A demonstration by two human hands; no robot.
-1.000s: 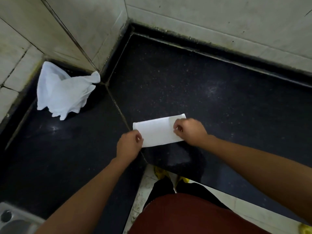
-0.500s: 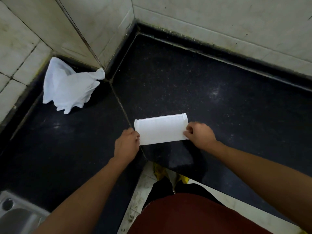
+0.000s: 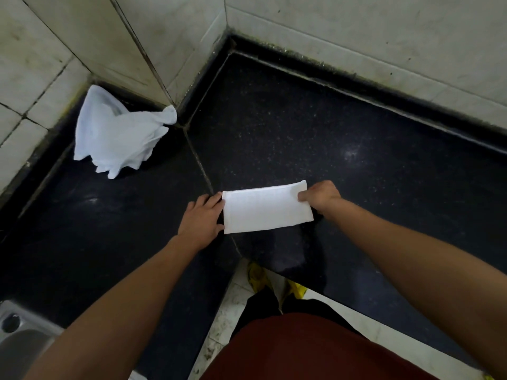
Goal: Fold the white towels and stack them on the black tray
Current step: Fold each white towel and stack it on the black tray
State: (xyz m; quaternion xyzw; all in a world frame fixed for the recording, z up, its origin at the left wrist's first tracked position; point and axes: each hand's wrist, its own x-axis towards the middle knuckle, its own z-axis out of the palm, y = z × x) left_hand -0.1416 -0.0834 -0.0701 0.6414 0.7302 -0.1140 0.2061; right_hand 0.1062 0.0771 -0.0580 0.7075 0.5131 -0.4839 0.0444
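White folded rectangular towel (image 3: 267, 211): centre of black stone counter (image 3: 356, 133).
Left hand (image 3: 201, 219): straight fingers touch its 9 o'clock edge.
Right hand (image 3: 321, 194): pinches its 2 o'clock corner.
Crumpled white towel (image 3: 115, 138): 10 o'clock.

The steel sink (image 3: 16, 341) (bottom left) is cut off by the edge; yellow footwear (image 3: 256, 275) shows only partly.

Light: dim, soft, even | Glare: faint pale sheen patches on the black counter (image 3: 351, 153) | Shadow: diffuse, just in front of the folded towel (image 3: 266, 209) | Exposure: towel bright, weave barely legible | Focus: centre fairly sharp, corners soft | Distortion: wide-angle, wall tiles (image 3: 356, 31) splay outward at edges
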